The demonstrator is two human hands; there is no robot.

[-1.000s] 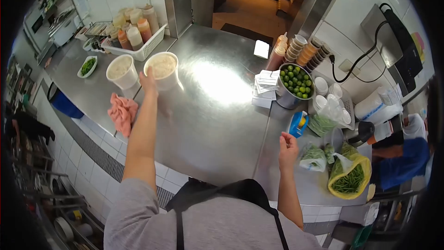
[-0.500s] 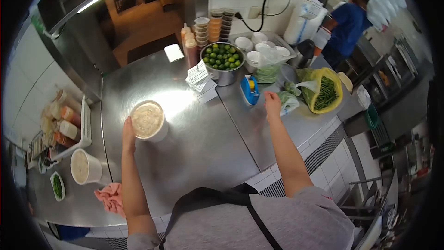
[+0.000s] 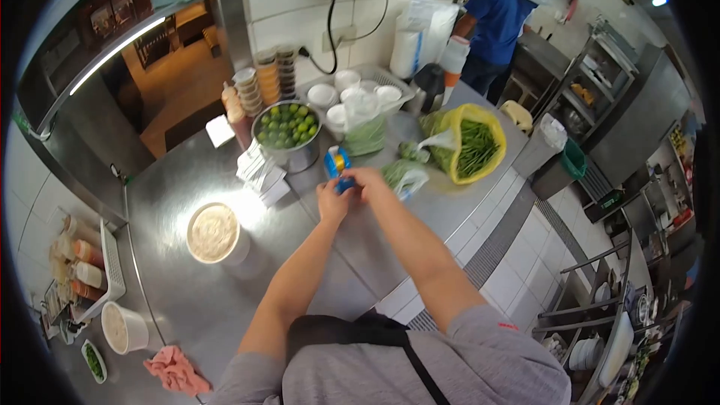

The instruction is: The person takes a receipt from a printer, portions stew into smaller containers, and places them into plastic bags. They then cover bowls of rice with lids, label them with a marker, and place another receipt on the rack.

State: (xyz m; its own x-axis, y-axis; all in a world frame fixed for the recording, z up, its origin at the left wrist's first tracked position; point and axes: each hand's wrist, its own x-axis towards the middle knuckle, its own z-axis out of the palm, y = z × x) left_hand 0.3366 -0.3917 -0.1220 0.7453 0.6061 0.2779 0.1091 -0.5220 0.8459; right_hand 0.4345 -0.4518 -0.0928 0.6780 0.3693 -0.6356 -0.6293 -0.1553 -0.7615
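Note:
Both my hands meet at the near end of a blue tape dispenser (image 3: 337, 159) with a yellow roll, standing on the steel counter. My left hand (image 3: 331, 201) is closed against its near left side. From the right, my right hand (image 3: 368, 183) reaches over the same end, fingers bent together; whatever they pinch is hidden. To the left, apart from both hands, stands a white tub (image 3: 214, 233) with pale, creamy contents or a cloudy lid. Paper slips (image 3: 260, 173) lie beyond it, beside a metal pot of limes (image 3: 287, 135).
Right of the dispenser lie bagged greens (image 3: 406, 177) and a yellow bag of green beans (image 3: 477, 148). Sauce bottles (image 3: 236, 116) and stacked cups (image 3: 267, 75) line the back. A second tub (image 3: 124, 328) and pink cloth (image 3: 177, 370) sit left. A person (image 3: 491, 22) in blue stands far right.
My left hand has left the white tub and come across to the tape dispenser. My right hand has moved in to the dispenser too. The view has turned to the right.

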